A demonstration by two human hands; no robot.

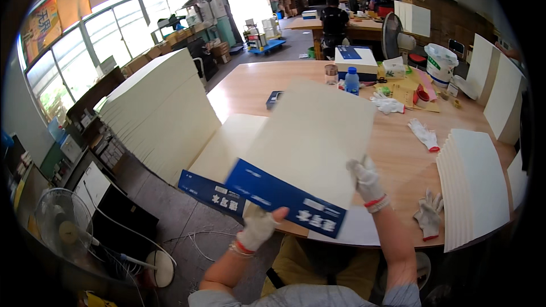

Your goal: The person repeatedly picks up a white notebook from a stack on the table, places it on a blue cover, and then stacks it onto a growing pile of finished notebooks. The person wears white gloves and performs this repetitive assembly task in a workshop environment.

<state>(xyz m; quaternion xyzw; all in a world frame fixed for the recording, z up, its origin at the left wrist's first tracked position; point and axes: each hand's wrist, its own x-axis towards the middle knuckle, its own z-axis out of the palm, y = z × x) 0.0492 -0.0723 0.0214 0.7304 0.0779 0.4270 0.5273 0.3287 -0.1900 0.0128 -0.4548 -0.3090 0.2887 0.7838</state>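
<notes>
Both my hands wear white work gloves with red cuffs. Between them I hold a large cream paper pad (318,136) with a blue printed band along its near edge, tilted above the table. My left hand (259,228) is closed on the band's near edge, its bare thumb on top. At the pad's right edge my right hand (368,183) grips the paper. Under and left of it, a second cream pad (227,142) with a similar blue band lies on the table. A tall stack of cream sheets (165,113) rises beyond that on the left.
Fanned cream sheets (478,187) lie at the table's right, beside a loose glove (427,216). Farther back are another glove (424,135), a blue bottle (352,81), a white bucket (441,65) and a fan (392,37). Another person (334,20) is at a far table.
</notes>
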